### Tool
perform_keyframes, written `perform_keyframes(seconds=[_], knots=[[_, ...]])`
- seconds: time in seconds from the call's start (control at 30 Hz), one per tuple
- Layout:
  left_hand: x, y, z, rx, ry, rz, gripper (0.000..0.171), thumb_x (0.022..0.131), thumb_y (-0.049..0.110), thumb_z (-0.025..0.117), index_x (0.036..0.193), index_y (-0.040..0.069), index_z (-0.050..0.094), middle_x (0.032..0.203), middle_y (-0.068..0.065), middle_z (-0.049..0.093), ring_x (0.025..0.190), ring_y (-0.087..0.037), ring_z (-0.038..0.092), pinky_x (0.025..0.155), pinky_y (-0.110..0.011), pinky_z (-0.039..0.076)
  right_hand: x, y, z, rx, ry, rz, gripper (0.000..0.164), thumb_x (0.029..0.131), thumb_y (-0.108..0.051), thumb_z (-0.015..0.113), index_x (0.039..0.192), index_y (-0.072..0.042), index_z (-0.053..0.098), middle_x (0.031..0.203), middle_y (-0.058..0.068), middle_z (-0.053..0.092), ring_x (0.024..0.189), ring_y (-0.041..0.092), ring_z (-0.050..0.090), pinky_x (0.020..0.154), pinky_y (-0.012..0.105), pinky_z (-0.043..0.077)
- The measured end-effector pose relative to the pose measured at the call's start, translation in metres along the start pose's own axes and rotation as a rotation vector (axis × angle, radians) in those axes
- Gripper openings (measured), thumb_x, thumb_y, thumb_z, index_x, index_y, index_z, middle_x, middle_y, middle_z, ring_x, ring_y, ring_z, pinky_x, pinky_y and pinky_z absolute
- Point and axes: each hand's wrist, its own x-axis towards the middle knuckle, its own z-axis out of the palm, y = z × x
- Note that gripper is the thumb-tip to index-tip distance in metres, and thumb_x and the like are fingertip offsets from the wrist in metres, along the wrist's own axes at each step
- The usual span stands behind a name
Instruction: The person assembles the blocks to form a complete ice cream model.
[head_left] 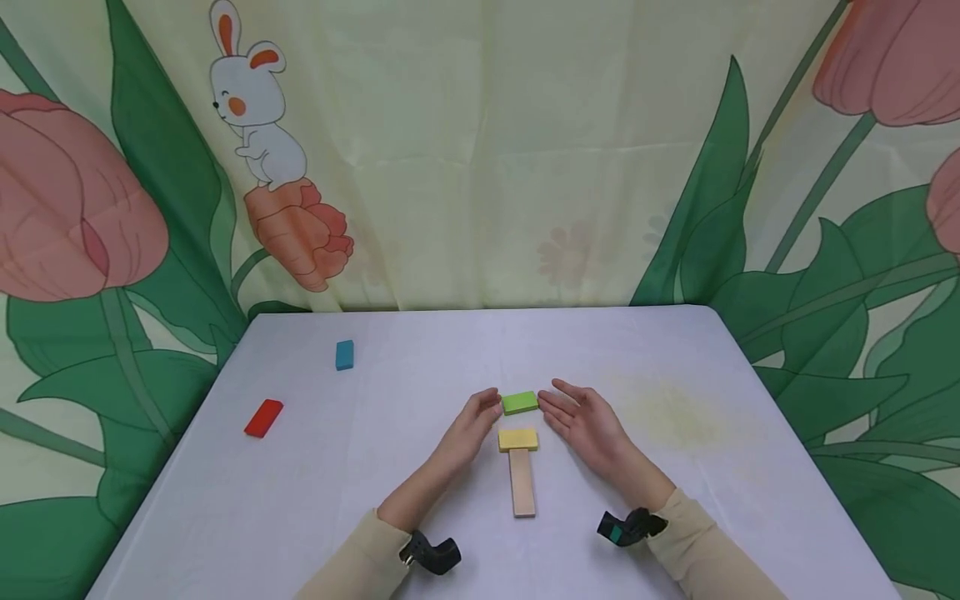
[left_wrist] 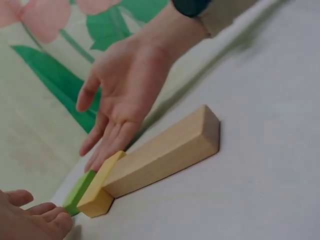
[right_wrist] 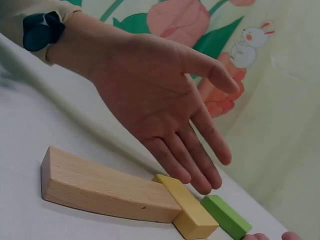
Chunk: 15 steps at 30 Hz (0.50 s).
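Observation:
A green block (head_left: 519,403) lies between my two hands, just beyond a yellow block (head_left: 518,439) set crosswise. Against the yellow block's near side, a long plain wooden block (head_left: 522,483) points toward me, forming a T. My left hand (head_left: 471,432) has its fingertips right at the green block's left end. At the other end, my right hand (head_left: 591,425) holds its fingers extended and spread, palm facing inward, with the fingertips close beside the block. The right wrist view shows that palm (right_wrist: 150,90) with nothing in it.
Farther left on the white-covered table (head_left: 420,350) lie a red block (head_left: 263,418) and, toward the back edge, a blue block (head_left: 344,355). Behind the table hangs a curtain (head_left: 480,167) printed with tulips and a rabbit. Each wrist wears a black camera.

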Motion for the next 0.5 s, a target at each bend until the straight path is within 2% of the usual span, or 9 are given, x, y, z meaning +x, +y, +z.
perform_keyframes(seconds=[0.13, 0.23, 0.4, 0.5], knots=[[0.0097, -0.0037, -0.0033, -0.302, 0.003, -0.086, 0.066, 0.111, 0.041, 0.032, 0.162, -0.001, 0.023, 0.165, -0.025, 0.031, 0.155, -0.037, 0.031, 0.127, -0.048, 0.027, 0.0012, 0.0013, -0.0034, 0.066, -0.01, 0.013, 0.061, 0.114, -0.038, 0.016, 0.166, -0.007, 0.009, 0.171, 0.022, 0.016, 0.159, 0.031, 0.02, 0.129, 0.04, 0.021], [0.011, -0.0066, -0.0056, -0.438, -0.002, -0.105, 0.065, 0.112, 0.038, 0.026, 0.162, -0.003, 0.019, 0.167, -0.027, 0.026, 0.156, -0.037, 0.028, 0.128, -0.048, 0.024, 0.0013, 0.0022, -0.0044, 0.089, -0.021, 0.02, 0.062, 0.114, -0.04, 0.017, 0.166, -0.007, 0.008, 0.171, 0.022, 0.016, 0.159, 0.031, 0.02, 0.129, 0.04, 0.021], [0.0095, -0.01, -0.0076, -0.523, -0.005, -0.106, 0.064, 0.112, 0.038, 0.025, 0.163, -0.001, 0.019, 0.168, -0.026, 0.025, 0.157, -0.036, 0.026, 0.128, -0.046, 0.024, -0.0006, 0.0029, -0.0032, 0.118, -0.045, 0.039, 0.064, 0.114, -0.041, 0.022, 0.166, -0.007, 0.008, 0.172, 0.022, 0.015, 0.16, 0.032, 0.019, 0.129, 0.042, 0.02], [0.0068, -0.0107, -0.0087, -0.526, -0.013, -0.091, 0.066, 0.112, 0.039, 0.026, 0.163, -0.002, 0.018, 0.168, -0.026, 0.023, 0.157, -0.037, 0.024, 0.128, -0.047, 0.022, -0.0024, 0.0029, -0.0014, 0.125, -0.051, 0.054, 0.064, 0.114, -0.042, 0.022, 0.166, -0.006, 0.009, 0.171, 0.022, 0.016, 0.16, 0.032, 0.019, 0.129, 0.042, 0.02]])
